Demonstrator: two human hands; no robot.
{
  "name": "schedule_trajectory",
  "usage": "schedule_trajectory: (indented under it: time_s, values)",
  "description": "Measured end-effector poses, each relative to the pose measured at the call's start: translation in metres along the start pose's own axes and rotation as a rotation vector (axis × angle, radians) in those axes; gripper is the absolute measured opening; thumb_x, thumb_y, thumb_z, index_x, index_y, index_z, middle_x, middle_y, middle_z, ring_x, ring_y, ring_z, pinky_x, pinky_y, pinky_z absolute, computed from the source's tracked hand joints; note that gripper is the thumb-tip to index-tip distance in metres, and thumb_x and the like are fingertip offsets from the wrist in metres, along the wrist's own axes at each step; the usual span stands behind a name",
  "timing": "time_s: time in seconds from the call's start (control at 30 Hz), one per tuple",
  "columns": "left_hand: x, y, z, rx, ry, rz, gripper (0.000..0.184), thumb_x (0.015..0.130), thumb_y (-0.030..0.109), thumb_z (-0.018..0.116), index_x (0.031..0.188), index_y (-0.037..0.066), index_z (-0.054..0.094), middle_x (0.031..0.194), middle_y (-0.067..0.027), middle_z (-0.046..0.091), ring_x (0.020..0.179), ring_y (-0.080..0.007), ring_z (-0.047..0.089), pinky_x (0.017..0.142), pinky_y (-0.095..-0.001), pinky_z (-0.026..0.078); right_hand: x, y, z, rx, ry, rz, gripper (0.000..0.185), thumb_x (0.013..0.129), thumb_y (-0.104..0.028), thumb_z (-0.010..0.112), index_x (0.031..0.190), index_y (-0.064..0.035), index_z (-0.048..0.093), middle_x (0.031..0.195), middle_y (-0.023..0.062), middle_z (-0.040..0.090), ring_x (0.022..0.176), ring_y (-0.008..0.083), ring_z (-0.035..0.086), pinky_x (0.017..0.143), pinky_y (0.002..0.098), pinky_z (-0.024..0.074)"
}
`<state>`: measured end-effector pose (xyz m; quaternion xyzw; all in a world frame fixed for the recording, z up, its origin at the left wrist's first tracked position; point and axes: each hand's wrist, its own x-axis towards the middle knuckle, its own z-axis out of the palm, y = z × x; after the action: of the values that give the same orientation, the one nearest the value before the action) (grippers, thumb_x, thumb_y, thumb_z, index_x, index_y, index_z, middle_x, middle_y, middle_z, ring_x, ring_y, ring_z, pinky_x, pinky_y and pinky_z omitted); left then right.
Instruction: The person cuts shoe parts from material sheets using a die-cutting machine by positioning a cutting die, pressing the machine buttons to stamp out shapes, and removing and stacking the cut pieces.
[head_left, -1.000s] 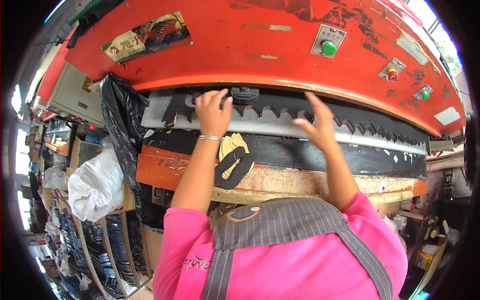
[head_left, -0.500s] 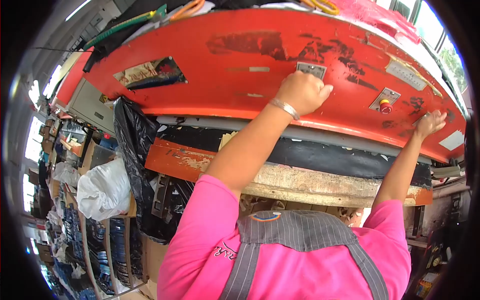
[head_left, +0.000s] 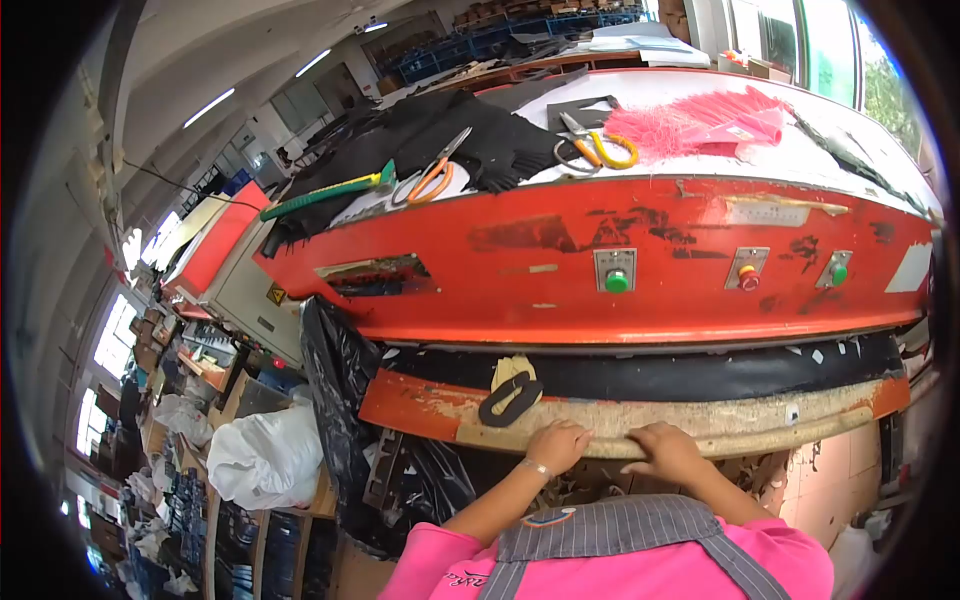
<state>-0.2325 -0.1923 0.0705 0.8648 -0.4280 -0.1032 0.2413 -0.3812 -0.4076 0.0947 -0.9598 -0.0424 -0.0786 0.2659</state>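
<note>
- Left hand [head_left: 560, 447]: palm down at the front edge of the worn ledge [head_left: 720, 412], left of its midpoint, fingers bent. Whether it grips the edge or only rests there cannot be told.
- Right hand [head_left: 668, 452]: on the same front edge, near the left hand but apart from it. Thumb stands away from the fingers; released, nothing grasped.
- Dark ring [head_left: 490, 411]: on the ledge towards its left end, near the left hand, not touched. It overlaps the tan pieces [head_left: 515, 368], which reach back to the black bed [head_left: 640, 374].
- Red panel [head_left: 480, 300]: rises behind the bed, its lower edge close above the bed's back edge. The green button [head_left: 617, 281] sits near its middle; the red button [head_left: 748, 278] and the second green button [head_left: 839, 272] lie towards its right end. No hand is on any of them.
- Hand placement, as judged: the front edge suits a resting hold, since it leaves the fingers well apart from the gap under the panel. Both thumbs should stay outside that gap.
- Loose items, as judged: the ring and tan pieces lie close to the left hand; a sideways sweep could knock them, so the wrist is best lifted clear.
</note>
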Motion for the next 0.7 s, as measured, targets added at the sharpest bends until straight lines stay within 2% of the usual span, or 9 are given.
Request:
schedule_trajectory:
  time_s: [0.13, 0.17, 0.27, 0.37, 0.47, 0.57, 0.6, 0.67, 0.7]
  values:
    - [-0.005, 0.014, 0.005, 0.050, 0.082, -0.043, 0.033, 0.092, 0.031, 0.054, 0.077, 0.005, 0.068, 0.084, -0.0144, 0.065, 0.087, -0.0355, 0.062, 0.079, -0.0460, 0.050, 0.000, -0.012, 0.032, -0.214, -0.070, 0.139, 0.046, 0.060, -0.033, 0.084, 0.094, -0.0073, 0.066, 0.094, 0.0112, 0.064, 0.094, 0.0292, 0.061, 0.082, 0.0387, 0.0511]
    - [-0.007, 0.011, 0.011, 0.054, 0.099, -0.062, 0.031, 0.091, 0.031, 0.055, 0.077, 0.006, 0.068, 0.087, -0.0144, 0.065, 0.087, -0.0354, 0.062, 0.080, -0.0465, 0.050, -0.002, -0.014, 0.035, -0.190, 0.014, 0.153, 0.038, 0.060, -0.029, 0.084, 0.083, -0.0080, 0.064, 0.089, 0.0112, 0.063, 0.092, 0.0301, 0.061, 0.081, 0.0400, 0.0511]
    - [-0.011, 0.009, 0.015, 0.063, 0.087, -0.080, 0.029, 0.088, 0.027, 0.055, 0.072, 0.006, 0.068, 0.084, -0.0150, 0.065, 0.090, -0.0348, 0.062, 0.081, -0.0464, 0.050, -0.004, -0.023, 0.040, -0.200, 0.062, 0.210, 0.037, 0.058, -0.028, 0.085, 0.083, -0.0070, 0.066, 0.088, 0.0114, 0.064, 0.091, 0.0304, 0.062, 0.079, 0.0395, 0.0518]
    - [-0.024, 0.005, 0.021, 0.023, 0.140, -0.030, 0.033, 0.088, 0.029, 0.057, 0.073, 0.002, 0.069, 0.083, -0.0160, 0.065, 0.086, -0.0355, 0.062, 0.080, -0.0461, 0.050, -0.014, -0.031, 0.043, -0.179, 0.016, 0.222, 0.043, 0.059, -0.026, 0.085, 0.095, -0.0083, 0.069, 0.089, 0.0114, 0.063, 0.091, 0.0310, 0.061, 0.079, 0.0408, 0.0514]
    - [-0.055, 0.010, 0.012, -0.017, 0.036, 0.010, 0.035, 0.089, 0.030, 0.058, 0.075, 0.001, 0.070, 0.081, -0.0165, 0.066, 0.084, -0.0356, 0.062, 0.080, -0.0460, 0.049, -0.033, -0.052, 0.045, -0.202, -0.053, 0.219, 0.038, 0.061, -0.027, 0.084, 0.091, -0.0086, 0.070, 0.086, 0.0107, 0.065, 0.087, 0.0292, 0.063, 0.077, 0.0396, 0.0529]
    - [-0.086, -0.009, 0.014, -0.164, -0.222, 0.106, 0.034, 0.090, 0.032, 0.059, 0.079, 0.003, 0.072, 0.082, -0.0171, 0.067, 0.084, -0.0354, 0.063, 0.079, -0.0454, 0.050, -0.054, -0.067, 0.044, -0.088, -0.124, 0.150, 0.031, 0.064, -0.028, 0.080, 0.086, -0.0079, 0.070, 0.080, 0.0112, 0.065, 0.082, 0.0306, 0.064, 0.075, 0.0411, 0.0534]
    - [-0.091, -0.013, 0.000, -0.227, -0.407, 0.079, 0.032, 0.090, 0.033, 0.060, 0.086, 0.004, 0.073, 0.086, -0.0171, 0.069, 0.085, -0.0345, 0.065, 0.081, -0.0428, 0.051, -0.049, -0.077, 0.030, -0.020, -0.364, 0.243, 0.033, 0.072, -0.034, 0.078, 0.089, -0.0066, 0.073, 0.085, 0.0137, 0.069, 0.086, 0.0300, 0.067, 0.078, 0.0389, 0.0542]
    - [-0.091, -0.013, -0.044, -0.306, -0.309, -0.049, 0.027, 0.089, 0.030, 0.062, 0.091, 0.006, 0.073, 0.091, -0.0160, 0.071, 0.089, -0.0329, 0.067, 0.083, -0.0393, 0.052, -0.038, -0.081, 0.020, 0.287, -0.525, 0.373, 0.037, 0.075, -0.038, 0.077, 0.095, -0.0065, 0.074, 0.092, 0.0151, 0.071, 0.092, 0.0286, 0.068, 0.081, 0.0373, 0.0538]
    - [-0.083, -0.029, -0.054, -0.328, -0.145, -0.070, 0.023, 0.088, 0.027, 0.063, 0.092, 0.006, 0.073, 0.092, -0.0146, 0.071, 0.091, -0.0314, 0.067, 0.084, -0.0381, 0.052, -0.030, -0.082, 0.014, 0.441, -0.600, 0.441, 0.039, 0.077, -0.040, 0.077, 0.097, -0.0065, 0.075, 0.096, 0.0158, 0.072, 0.095, 0.0279, 0.068, 0.083, 0.0365, 0.0536]
